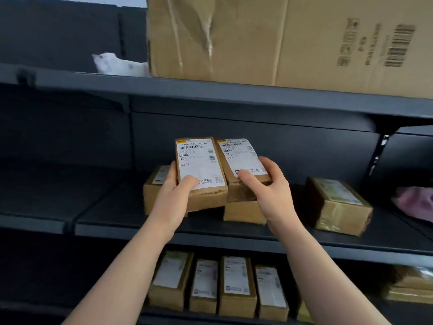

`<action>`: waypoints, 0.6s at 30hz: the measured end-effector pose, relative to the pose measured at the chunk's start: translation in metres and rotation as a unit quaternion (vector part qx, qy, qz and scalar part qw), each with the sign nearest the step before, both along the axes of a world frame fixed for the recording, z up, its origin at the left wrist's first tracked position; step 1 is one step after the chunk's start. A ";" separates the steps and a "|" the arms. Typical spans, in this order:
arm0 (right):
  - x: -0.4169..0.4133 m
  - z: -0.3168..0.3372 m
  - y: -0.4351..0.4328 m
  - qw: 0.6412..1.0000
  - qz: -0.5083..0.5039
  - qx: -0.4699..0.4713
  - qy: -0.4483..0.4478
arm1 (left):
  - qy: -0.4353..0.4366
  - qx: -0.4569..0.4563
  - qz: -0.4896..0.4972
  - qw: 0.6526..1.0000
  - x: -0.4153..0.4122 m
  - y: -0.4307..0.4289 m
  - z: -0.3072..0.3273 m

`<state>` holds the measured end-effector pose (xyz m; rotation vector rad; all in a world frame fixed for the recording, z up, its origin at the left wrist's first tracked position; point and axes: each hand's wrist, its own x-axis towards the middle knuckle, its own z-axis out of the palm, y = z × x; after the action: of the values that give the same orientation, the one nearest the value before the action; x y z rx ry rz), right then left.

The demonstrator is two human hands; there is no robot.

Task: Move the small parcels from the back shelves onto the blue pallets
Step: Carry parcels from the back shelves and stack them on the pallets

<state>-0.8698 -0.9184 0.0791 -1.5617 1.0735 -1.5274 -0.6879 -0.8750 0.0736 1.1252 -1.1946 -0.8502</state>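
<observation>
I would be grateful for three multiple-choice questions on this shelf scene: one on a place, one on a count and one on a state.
1. Where is the big cardboard box?
A. on the top shelf
B. on the bottom shelf
C. on the floor

2. How many parcels do the left hand and right hand hold together?
A. one
B. two
C. four

3. The left hand is
A. hanging idle
B. gripping a parcel
C. pressing flat on a shelf

Answers: 1 A, as the box sits on the highest board in view. 2 B, as each hand holds one, the left parcel and the right parcel. 3 B, as its thumb lies on the label and its fingers wrap the side.
</observation>
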 end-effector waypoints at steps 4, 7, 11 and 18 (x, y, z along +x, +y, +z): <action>0.090 -0.001 0.014 0.997 0.076 0.007 -0.008 | 0.023 0.020 0.086 0.996 0.085 0.037 -0.002; 0.158 -0.002 0.028 0.992 0.129 0.011 -0.007 | 0.026 0.020 0.141 0.989 0.146 0.069 -0.003; 0.247 -0.006 0.053 0.980 0.198 0.019 0.002 | 0.026 0.015 0.186 0.982 0.223 0.118 -0.003; 0.383 -0.011 0.115 0.939 0.341 0.041 -0.015 | -0.005 0.003 0.270 0.963 0.334 0.213 -0.006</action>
<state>-0.4866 -0.8032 0.0681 -1.6127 0.4782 -1.0061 -0.3539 -0.6617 0.0674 1.3735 -0.8262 -0.4283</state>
